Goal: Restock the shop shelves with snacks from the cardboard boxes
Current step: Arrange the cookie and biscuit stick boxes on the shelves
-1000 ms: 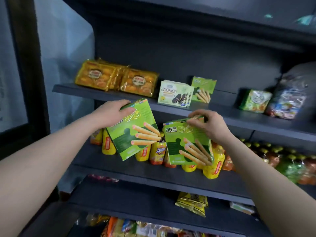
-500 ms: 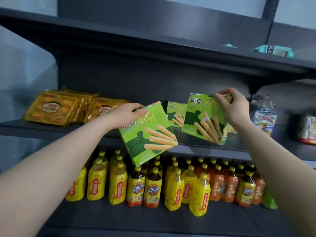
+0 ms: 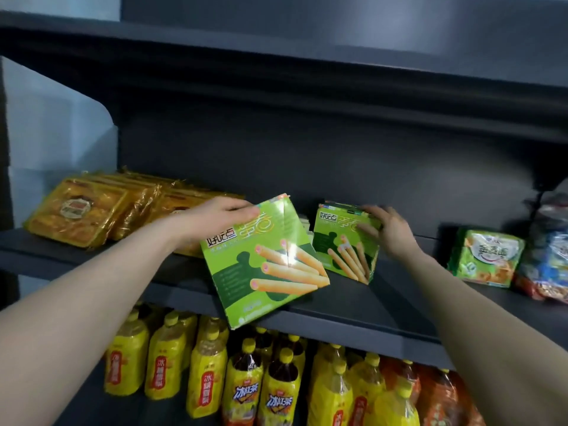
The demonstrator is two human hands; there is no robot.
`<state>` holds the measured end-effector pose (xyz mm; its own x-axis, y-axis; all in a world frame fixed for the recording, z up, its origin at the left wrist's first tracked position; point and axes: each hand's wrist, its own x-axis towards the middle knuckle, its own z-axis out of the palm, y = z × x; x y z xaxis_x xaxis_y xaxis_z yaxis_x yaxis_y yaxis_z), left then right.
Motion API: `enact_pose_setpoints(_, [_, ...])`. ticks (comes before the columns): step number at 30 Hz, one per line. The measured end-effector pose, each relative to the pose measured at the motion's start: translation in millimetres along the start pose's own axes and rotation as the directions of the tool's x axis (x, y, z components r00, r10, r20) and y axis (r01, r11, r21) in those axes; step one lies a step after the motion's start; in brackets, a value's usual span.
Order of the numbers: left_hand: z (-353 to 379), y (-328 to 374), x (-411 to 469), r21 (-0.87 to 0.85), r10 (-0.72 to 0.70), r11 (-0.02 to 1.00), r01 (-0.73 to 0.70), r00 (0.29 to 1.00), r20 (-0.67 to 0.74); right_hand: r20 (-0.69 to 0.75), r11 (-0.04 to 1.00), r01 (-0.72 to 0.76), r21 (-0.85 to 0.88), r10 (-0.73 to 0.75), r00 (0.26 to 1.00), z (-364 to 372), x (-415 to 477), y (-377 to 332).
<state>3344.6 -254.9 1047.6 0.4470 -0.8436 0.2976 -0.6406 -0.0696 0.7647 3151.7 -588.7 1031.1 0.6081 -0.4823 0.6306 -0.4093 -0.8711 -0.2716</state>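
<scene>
My left hand [image 3: 215, 219] grips the top corner of a green box of egg rolls [image 3: 261, 262], held tilted over the front edge of the dark shelf [image 3: 384, 305]. A second green egg-roll box [image 3: 341, 247] stands on that shelf, leaning back against other boxes behind it. My right hand [image 3: 387, 232] holds this box at its upper right corner, fingers spread over its front and side. No cardboard box is in view.
Yellow wrapped cake packs [image 3: 86, 210] fill the shelf's left end. A green noodle pack [image 3: 485, 256] and bagged snacks [image 3: 550, 250] lie at the right. Bottled tea drinks [image 3: 246, 379] crowd the shelf below. Another dark shelf [image 3: 276, 69] hangs overhead.
My right hand has set its green box down on the shelf against the boxes behind. My left hand has moved its box up and forward over the shelf edge.
</scene>
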Motion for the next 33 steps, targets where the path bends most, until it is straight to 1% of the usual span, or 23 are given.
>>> enact_pose_setpoints(2, [-1.1, 1.7, -0.3, 0.031, 0.004, 0.999, -0.004, 1.000, 0.019, 0.089, 0.980, 0.019, -0.200, -0.001, 0.996, 2.0, 10.2, 1.6])
enact_pose_setpoints(4, [-1.7, 3.3, -3.8, 0.044, 0.015, 0.999, -0.017, 0.999, 0.039, 0.080, 0.911, 0.036, -0.412, -0.003, 0.997, 0.5, 9.3, -5.7])
enact_pose_setpoints(5, [-1.4, 5.7, -7.1, 0.052, 0.027, 0.998, -0.029, 0.998, 0.052, 0.041, 0.891, 0.048, -0.451, -0.033, 0.999, -2.2, 5.1, -13.4])
enact_pose_setpoints(6, [-0.8, 9.3, -10.3, 0.063, 0.043, 0.997, -0.047, 0.997, 0.069, -0.021, 0.902, 0.061, -0.428, -0.078, 0.997, -5.3, 0.4, -22.3])
enact_pose_setpoints(7, [0.0, 13.4, -13.2, 0.077, 0.058, 0.995, -0.065, 0.995, 0.086, -0.098, 0.938, 0.077, -0.339, -0.117, 0.988, -10.2, -6.3, -33.5])
enact_pose_setpoints(8, [1.3, 18.3, -15.2, 0.099, 0.071, 0.992, -0.080, 0.993, 0.097, -0.160, 0.975, 0.089, -0.202, -0.122, 0.980, -16.2, -13.0, -46.3])
enact_pose_setpoints(9, [3.0, 24.6, -17.0, 0.129, 0.083, 0.987, -0.096, 0.991, 0.105, -0.169, 0.995, 0.088, -0.046, -0.094, 0.981, -24.5, -20.2, -60.9])
enact_pose_setpoints(10, [5.1, 30.7, -17.8, 0.154, 0.097, 0.981, -0.114, 0.989, 0.114, -0.097, 0.990, 0.059, 0.124, -0.047, 0.994, -33.4, -27.7, -76.9])
enact_pose_setpoints(11, [7.7, 37.0, -17.5, 0.171, 0.114, 0.976, -0.134, 0.986, 0.121, 0.047, 0.951, -0.001, 0.309, -0.014, 0.999, -41.8, -36.7, -93.5])
enact_pose_setpoints(12, [11.2, 43.4, -17.1, 0.185, 0.135, 0.970, -0.159, 0.982, 0.133, 0.210, 0.885, -0.087, 0.458, -0.013, 0.978, -48.9, -46.2, -107.2])
enact_pose_setpoints(13, [15.2, 49.7, -16.3, 0.200, 0.160, 0.962, -0.187, 0.977, 0.141, 0.342, 0.815, -0.175, 0.553, -0.030, 0.939, -54.9, -54.9, -116.9])
enact_pose_setpoints(14, [19.6, 55.5, -15.5, 0.213, 0.186, 0.953, -0.214, 0.972, 0.144, 0.423, 0.749, -0.239, 0.617, -0.060, 0.904, -58.1, -61.0, -121.0])
enact_pose_setpoints(15, [24.4, 61.2, -15.1, 0.222, 0.211, 0.945, -0.238, 0.967, 0.142, 0.455, 0.679, -0.278, 0.679, -0.092, 0.886, -60.5, -66.1, -121.1])
enact_pose_setpoints(17, [36.3, 69.2, -13.3, 0.257, 0.253, 0.925, -0.281, 0.958, 0.134, 0.425, 0.554, -0.292, 0.779, -0.125, 0.897, -66.8, -74.1, -109.8])
enact_pose_setpoints(19, [48.6, 73.2, -9.1, 0.327, 0.292, 0.890, -0.318, 0.948, 0.125, 0.433, 0.547, -0.298, 0.782, -0.133, 0.892, -74.9, -80.6, -95.4])
enact_pose_setpoints(21, [59.2, 73.6, -1.5, 0.338, 0.310, 0.882, -0.328, 0.945, 0.108, 0.479, 0.605, -0.312, 0.733, -0.133, 0.868, -81.8, -84.8, -86.9])
enact_pose_setpoints(22, [63.3, 73.3, 2.3, 0.319, 0.315, 0.890, -0.325, 0.945, 0.084, 0.472, 0.613, -0.306, 0.729, -0.125, 0.873, -84.7, -84.7, -83.4])
enact_pose_setpoints(25, [66.9, 68.5, 12.3, 0.342, 0.383, 0.874, -0.346, 0.923, -0.045, 0.336, 0.563, -0.269, 0.781, -0.016, 0.942, -94.6, -80.1, -72.0])
enact_pose_setpoints(26, [65.8, 64.7, 14.3, 0.382, 0.405, 0.855, -0.351, 0.912, -0.069, 0.278, 0.547, -0.262, 0.795, 0.055, 0.959, -98.3, -78.2, -65.6])
enact_pose_setpoints(28, [63.1, 54.1, 17.4, 0.470, 0.399, 0.822, -0.322, 0.914, -0.072, 0.172, 0.545, -0.265, 0.795, 0.216, 0.961, -103.0, -72.5, -47.7])
enact_pose_setpoints(30, [61.6, 40.0, 18.3, 0.554, 0.331, 0.794, -0.249, 0.942, -0.050, 0.080, 0.600, -0.269, 0.753, 0.323, 0.943, -97.7, -68.9, -37.6])
enact_pose_setpoints(31, [62.5, 32.5, 19.9, 0.596, 0.291, 0.773, -0.217, 0.956, -0.030, 0.053, 0.644, -0.269, 0.717, 0.334, 0.941, -90.1, -67.1, -35.6])
enact_pose_setpoints(33, [67.7, 17.7, 23.8, 0.687, 0.237, 0.701, -0.191, 0.971, 0.029, 0.056, 0.728, -0.260, 0.634, 0.292, 0.955, -66.0, -62.4, -30.2])
